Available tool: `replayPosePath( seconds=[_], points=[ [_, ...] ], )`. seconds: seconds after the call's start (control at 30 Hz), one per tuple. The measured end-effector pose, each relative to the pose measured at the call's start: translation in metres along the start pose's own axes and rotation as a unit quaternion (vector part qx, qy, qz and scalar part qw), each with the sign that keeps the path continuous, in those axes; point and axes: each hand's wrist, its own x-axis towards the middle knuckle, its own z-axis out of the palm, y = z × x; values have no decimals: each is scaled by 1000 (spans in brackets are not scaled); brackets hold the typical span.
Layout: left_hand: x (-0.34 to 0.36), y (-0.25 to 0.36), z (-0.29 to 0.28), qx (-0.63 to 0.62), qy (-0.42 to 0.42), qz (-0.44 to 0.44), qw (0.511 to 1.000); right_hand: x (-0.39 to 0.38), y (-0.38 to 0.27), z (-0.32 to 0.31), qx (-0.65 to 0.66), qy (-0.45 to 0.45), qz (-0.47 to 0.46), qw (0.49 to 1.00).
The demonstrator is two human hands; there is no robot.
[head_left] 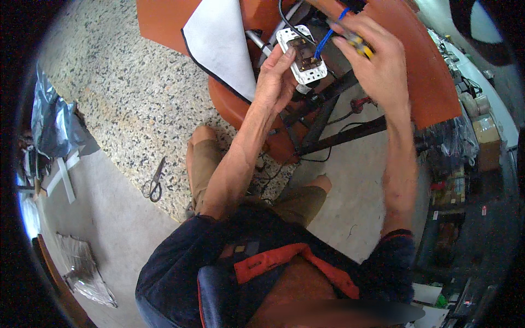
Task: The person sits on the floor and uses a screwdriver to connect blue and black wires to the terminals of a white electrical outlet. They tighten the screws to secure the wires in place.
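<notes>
My left hand (275,82) is closed around a white electrical outlet plate (315,74), tilted so its dark inner part with brass-coloured contacts faces up. Blue wires (326,39) run from the plate's inner part up towards my right hand. A black cable (281,11) curves down to the same plate. Just right of the plate, my right hand (380,63) is closed on a tool with yellow-and-black handles (361,46). Its working end is blurred near the blue wires, so its exact kind is unclear.
Orange-brown upholstered panels (429,71) surround black metal bars (344,136). A white fabric flap (219,41) hangs at left. Scissors (158,180) lie on a speckled foam slab (131,104). Crumpled plastic (52,117) sits far left; cluttered shelves (459,191) stand at right.
</notes>
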Motion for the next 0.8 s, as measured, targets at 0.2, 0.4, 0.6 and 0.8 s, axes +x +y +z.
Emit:
replayPosePath(
  seconds=[0.2,0.4,0.6,0.8],
  points=[
    [0,10,-5,48,0,-12,999,60,3,4,-62,-168,-159,971],
    [6,11,-5,60,-13,1,998,81,-1,45,-147,-128,-208,958],
    [2,19,2,53,1,-26,998,104,8,56,-314,-173,-269,894],
    [-1,24,2,3,20,-60,998,123,-5,-2,-300,-220,-348,860]
  ],
)
